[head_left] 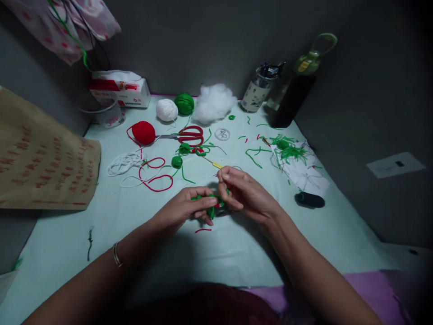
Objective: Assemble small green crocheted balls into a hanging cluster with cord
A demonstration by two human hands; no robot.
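Low over the table, my left hand [192, 205] grips a small crocheted piece [212, 211], green with some red and a dark part. My right hand [245, 189] is close beside it, thumb and forefinger pinched together; what they hold is too small to make out. Just beyond those fingertips shows a crochet hook [216, 165] with a yellow handle, and I cannot tell whether it touches them. Farther back, red-handled scissors [191, 135] lie next to small green crocheted balls [176, 162] and a red and green piece [200, 151]. A short red yarn scrap [203, 230] lies nearer me.
Yarn balls in red [144, 132], white [167, 110] and green [184, 104] stand behind, with white stuffing [214, 104]. A paper bag [50, 158] is at left. A pen holder [256, 92], a bottle [294, 99] and green scraps [291, 151] are at right.
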